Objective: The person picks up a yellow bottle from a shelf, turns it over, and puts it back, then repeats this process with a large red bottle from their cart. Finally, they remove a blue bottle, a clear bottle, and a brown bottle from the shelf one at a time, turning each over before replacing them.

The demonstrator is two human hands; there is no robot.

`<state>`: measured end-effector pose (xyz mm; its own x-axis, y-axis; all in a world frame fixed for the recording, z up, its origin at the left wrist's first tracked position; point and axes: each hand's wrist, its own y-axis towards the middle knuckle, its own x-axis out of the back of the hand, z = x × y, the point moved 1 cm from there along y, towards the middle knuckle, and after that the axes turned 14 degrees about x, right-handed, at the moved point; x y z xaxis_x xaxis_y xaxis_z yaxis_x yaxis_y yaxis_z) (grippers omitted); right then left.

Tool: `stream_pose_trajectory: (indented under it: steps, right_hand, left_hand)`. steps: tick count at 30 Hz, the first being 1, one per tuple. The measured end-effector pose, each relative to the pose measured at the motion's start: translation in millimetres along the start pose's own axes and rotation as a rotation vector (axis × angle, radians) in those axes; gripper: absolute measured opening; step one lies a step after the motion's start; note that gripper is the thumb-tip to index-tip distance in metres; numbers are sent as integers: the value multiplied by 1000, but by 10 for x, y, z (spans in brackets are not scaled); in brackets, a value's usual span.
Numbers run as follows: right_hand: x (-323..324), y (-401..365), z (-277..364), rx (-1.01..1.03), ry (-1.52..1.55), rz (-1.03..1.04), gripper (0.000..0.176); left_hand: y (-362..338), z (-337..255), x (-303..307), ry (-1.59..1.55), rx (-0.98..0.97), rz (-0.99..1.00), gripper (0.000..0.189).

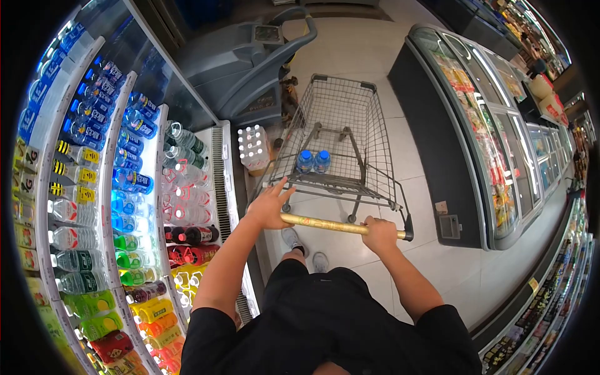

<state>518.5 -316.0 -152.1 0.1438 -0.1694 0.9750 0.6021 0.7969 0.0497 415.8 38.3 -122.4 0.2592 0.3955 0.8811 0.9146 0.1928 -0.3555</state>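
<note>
Supermarket aisle, seen from above. Grey wire-mesh shopping cart [379, 134] stands on the pale tiled floor [409, 275] ahead of the person, its gold-coloured cylindrical handle [322, 224] crossing just in front of the black shirt [319, 306]. Right hand [379, 235]: closed, fingers wrapped round the handle near its right end. Left hand [269, 207]: over the left end of the handle, fingers spread and pointing towards the basket; how firmly the palm bears on the handle, cannot tell. Two clear plastic bottles with blue caps [305, 162] lie inside the cart, side by side, at the end nearer the handle. To the left, lit white-edged shelves [107, 162] hold rows of drinks in blue, clear, green, red and orange; a wrapped pack of white-capped bottles [253, 148] is on the floor beyond them. Grey floor machine [234, 75] further ahead; black glass-topped freezer [437, 134] to the right, apart from the cart, packaged goods inside
</note>
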Motion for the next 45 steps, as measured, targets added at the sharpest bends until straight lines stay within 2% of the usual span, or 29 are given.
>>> stream_pose_trajectory:
  steps: [2,5,8,11,16,20,24,27,29,33,35,36,38,40,44,45]
  right_hand:
    - [49,97,10,29,-30,-12,30]
    - [45,230,-26,16,-54,13,35]
    - [31,358,-54,-8,-69,67,36]
    - [76,503,-56,-56,-87,154,34]
    - [75,705,-88,-75,-103,126,32]
    - [73,830,-116,-59,-87,57,29]
    - [114,956,-170,-72,-58,98,28]
    - [147,1023,-169,-46,-25,12,25]
    - [150,1095,-173,-103,19,71,32]
    - [524,1518,-60,-73,204,199,42]
    - [637,1878,-18,7,602,-115,43]
    - [785,2148,51,34,662,-191,31]
    - [756,2652,-5,-119,733,-318,27]
    - [521,3160,-263,-264,761,-189,24]
    - [-513,3930,-962,-128,583,-159,25]
    - [-763,4074,-1109,-167,479,-35,32]
  left_hand:
    - [77,34,38,4,10,14,111]
    - [226,101,81,-17,-19,7,109]
    - [337,139,193,15,-25,76,112]
    - [443,151,296,73,-25,62,112]
    - [700,288,315,80,-125,23,115]
    - [808,330,369,92,-112,50,119]
    - [947,358,474,124,-91,94,121]
    - [1029,361,531,130,-82,116,122]
    - [1095,375,550,150,-85,138,122]
    - [1242,445,610,141,-83,152,125]
    - [1335,475,666,121,-60,184,126]
    - [1359,472,683,139,-64,179,126]
    - [1446,471,720,162,-65,181,127]
    - [1525,490,750,176,-85,148,126]
    - [1695,541,862,110,-107,115,120]
    - [1741,539,894,109,-97,119,120]
